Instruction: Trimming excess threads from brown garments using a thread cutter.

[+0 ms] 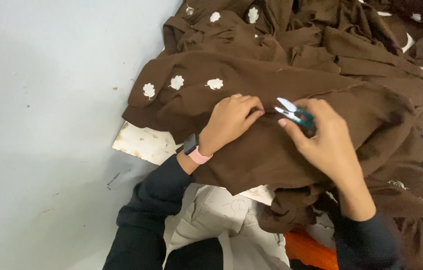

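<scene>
A large heap of dark brown fabric (251,150) with small white embroidered leaf motifs (177,82) lies across my lap and the floor. My left hand (231,120), with a pink-strapped watch on its wrist, pinches a fold of this cloth. My right hand (324,137) holds small teal-handled thread snips (294,112), whose blades stand apart and point left toward the fingers of my left hand. Both arms wear dark sleeves.
More brown fabric (351,35) is piled toward the top right. A white, stained sheet (144,142) lies under the cloth on the grey floor (46,125). Something orange (309,247) shows near the bottom, beside light trousers (221,225).
</scene>
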